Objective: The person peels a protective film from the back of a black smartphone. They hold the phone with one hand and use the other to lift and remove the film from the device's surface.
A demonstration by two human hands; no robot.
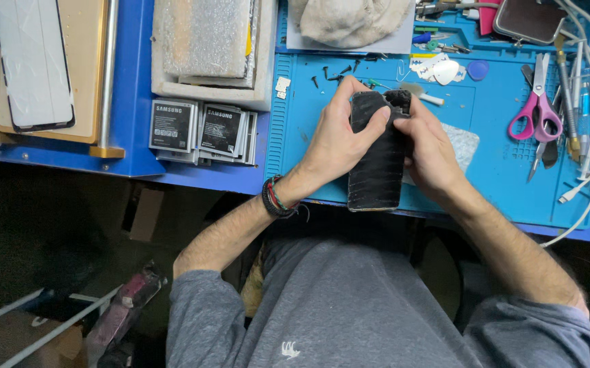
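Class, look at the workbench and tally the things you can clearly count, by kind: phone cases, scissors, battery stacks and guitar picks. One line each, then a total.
Black case, held by left hand and right hand: 1
Pink scissors: 1
Battery stacks: 2
White pick: 1
Total: 5

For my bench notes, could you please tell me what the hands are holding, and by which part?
Both hands hold a black phone case by its upper end: left hand wraps the left edge, right hand grips the right.
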